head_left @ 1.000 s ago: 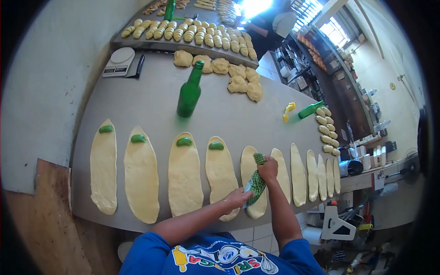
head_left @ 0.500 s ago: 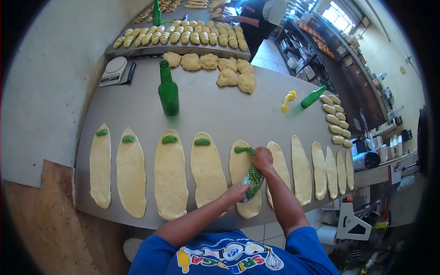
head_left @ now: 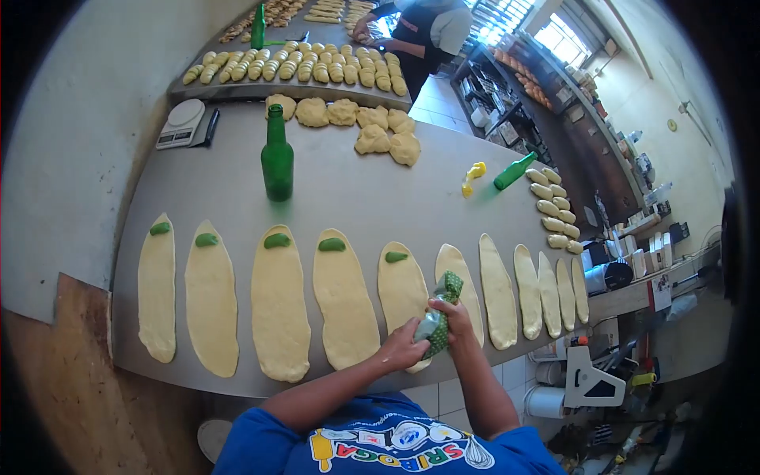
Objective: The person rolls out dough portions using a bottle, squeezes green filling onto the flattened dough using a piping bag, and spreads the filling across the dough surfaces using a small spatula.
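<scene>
A green dotted piping bag (head_left: pixel 438 321) is held between my hands above the fifth and sixth flattened dough strips. My left hand (head_left: pixel 402 347) grips its lower end, and my right hand (head_left: pixel 453 321) is wrapped round its middle. Green filling (head_left: pixel 396 256) lies near the top of the fifth dough strip (head_left: pixel 400 289). The strips to the left, such as the third one (head_left: pixel 281 317), each carry a similar green dab at the top. On the right, the narrower strips (head_left: pixel 497 293) show no filling.
An upright green bottle (head_left: pixel 277 162) stands mid-table, and another (head_left: pixel 514 171) lies beside a yellow item (head_left: pixel 473 179). Dough lumps (head_left: pixel 372 139), a scale (head_left: pixel 181 127) and small dough pieces (head_left: pixel 558 207) sit around. A co-worker (head_left: pixel 419 36) stands at the far table with shaped rolls (head_left: pixel 305 67).
A green dab now lies on the fifth strip. Both hands and the bag have come away from it, down and slightly right. The whole view has shifted a little.
</scene>
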A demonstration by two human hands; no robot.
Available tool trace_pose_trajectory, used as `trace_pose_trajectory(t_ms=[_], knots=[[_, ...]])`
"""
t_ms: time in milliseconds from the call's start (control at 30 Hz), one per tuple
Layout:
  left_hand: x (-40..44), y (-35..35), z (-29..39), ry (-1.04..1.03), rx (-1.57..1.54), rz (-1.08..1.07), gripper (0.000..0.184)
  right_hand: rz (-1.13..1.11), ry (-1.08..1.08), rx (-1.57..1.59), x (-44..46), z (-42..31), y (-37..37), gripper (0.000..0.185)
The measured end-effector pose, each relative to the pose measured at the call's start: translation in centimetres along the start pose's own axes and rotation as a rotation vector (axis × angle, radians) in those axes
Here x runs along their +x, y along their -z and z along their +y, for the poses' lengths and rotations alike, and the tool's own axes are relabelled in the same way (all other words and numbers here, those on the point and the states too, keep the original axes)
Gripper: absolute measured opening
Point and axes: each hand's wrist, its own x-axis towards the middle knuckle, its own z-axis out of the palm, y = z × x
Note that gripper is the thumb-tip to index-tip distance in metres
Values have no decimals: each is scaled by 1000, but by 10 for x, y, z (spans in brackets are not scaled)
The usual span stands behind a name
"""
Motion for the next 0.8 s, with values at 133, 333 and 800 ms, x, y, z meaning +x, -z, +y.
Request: trace_pose_trajectory(t_ms=[133, 333, 800], knots=[[-2, -7, -22, 160, -87, 51, 41, 201, 183, -277, 17, 0, -11, 19], [20, -17, -48, 194, -378, 65, 36, 38, 400, -539, 77, -30, -19, 30], [49, -61, -33, 275, -793, 188, 40, -272, 546, -1586, 142, -24, -24, 29]])
